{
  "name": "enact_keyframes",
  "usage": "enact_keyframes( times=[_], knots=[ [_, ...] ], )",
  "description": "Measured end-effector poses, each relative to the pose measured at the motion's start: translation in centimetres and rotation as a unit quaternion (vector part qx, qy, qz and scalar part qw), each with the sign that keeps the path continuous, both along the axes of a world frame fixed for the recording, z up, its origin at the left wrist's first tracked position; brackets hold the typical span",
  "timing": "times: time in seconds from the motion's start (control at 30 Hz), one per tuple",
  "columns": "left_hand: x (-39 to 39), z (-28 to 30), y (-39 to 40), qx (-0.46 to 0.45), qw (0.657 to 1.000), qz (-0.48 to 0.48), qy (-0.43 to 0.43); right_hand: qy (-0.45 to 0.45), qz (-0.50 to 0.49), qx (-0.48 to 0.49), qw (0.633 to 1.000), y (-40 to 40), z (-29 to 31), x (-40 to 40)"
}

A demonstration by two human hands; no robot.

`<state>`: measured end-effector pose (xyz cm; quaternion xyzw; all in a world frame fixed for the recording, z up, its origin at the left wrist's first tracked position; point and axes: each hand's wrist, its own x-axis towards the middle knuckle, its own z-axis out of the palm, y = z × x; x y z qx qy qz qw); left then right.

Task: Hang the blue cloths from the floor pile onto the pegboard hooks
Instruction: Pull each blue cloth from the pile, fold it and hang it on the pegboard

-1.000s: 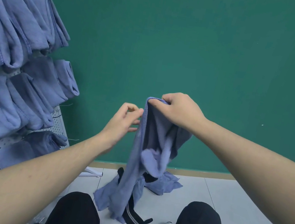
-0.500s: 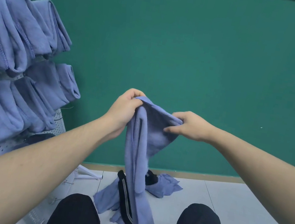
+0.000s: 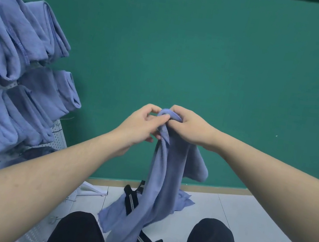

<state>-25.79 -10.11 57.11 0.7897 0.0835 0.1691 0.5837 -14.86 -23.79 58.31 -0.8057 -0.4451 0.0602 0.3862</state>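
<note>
Honestly there's no readable text anywhere here, no labels, brands, numbers or signs on anything in view, so nothing to report on that front.

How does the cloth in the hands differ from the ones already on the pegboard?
The held cloth hangs long and loose, gathered at its top by the left hand and right hand; the hung cloths sit folded in short, tight bundles. The held cloth trails down toward the floor pile; the hung ones stay up on the pegboard, packed side by side. Both are the same blue fabric.
</note>
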Motion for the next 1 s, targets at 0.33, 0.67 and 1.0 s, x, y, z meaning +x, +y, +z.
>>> enact_keyframes(
  times=[0.33,0.67,1.0],
  knots=[
    [0.1,0.1,1.2,-0.021,0.995,0.075,-0.07,0.032,-0.005,-0.096,0.995,-3.0,-1.2,1.7],
    [0.1,-0.8,2.5,-0.004,0.991,0.113,-0.071,-0.051,-0.052,-0.127,0.989,-5.0,-2.4,2.6],
    [-0.3,-1.2,3.2,0.037,0.992,0.118,-0.033,-0.041,-0.059,-0.168,0.983,-6.8,-3.1,3.4]
  ],
)
